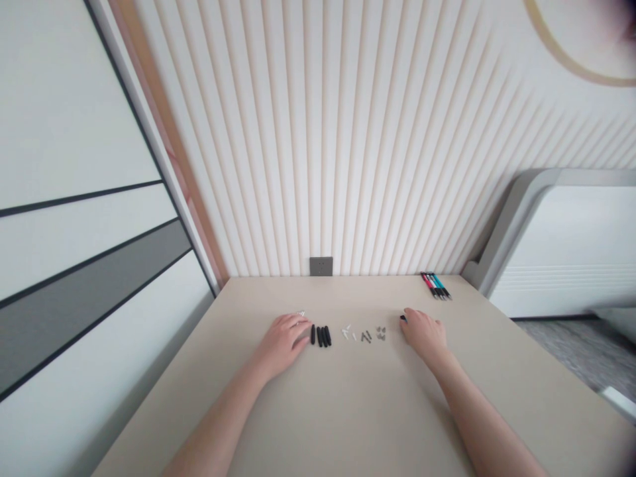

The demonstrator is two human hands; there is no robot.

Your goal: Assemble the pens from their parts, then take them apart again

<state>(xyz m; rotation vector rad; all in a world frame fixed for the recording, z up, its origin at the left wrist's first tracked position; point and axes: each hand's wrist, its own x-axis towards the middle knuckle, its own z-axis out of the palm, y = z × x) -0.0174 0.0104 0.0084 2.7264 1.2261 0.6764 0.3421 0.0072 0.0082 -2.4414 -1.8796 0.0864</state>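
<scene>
My left hand (283, 341) lies palm down on the table, fingers apart, its thumb and index tips close beside the nearest black grip sleeve (313, 334). Three more black grip sleeves (324, 336) stand in a row just right of that one. Thin white pieces (301, 313) peek out beyond my left fingertips, mostly hidden. My right hand (423, 333) rests palm down with loosely bent fingers. A small dark piece (403, 318) shows at its fingertips; the rest is covered. Between my hands lie small white tips (348, 332), several springs (366, 336) and metal cone tips (380, 333).
Several pens (436, 285) with pink, white and teal barrels lie at the table's back right. The beige table (342, 411) meets a ribbed wall with a dark socket (320, 266). A white cabinet (79, 278) flanks the left; a bed headboard (561, 245) stands right.
</scene>
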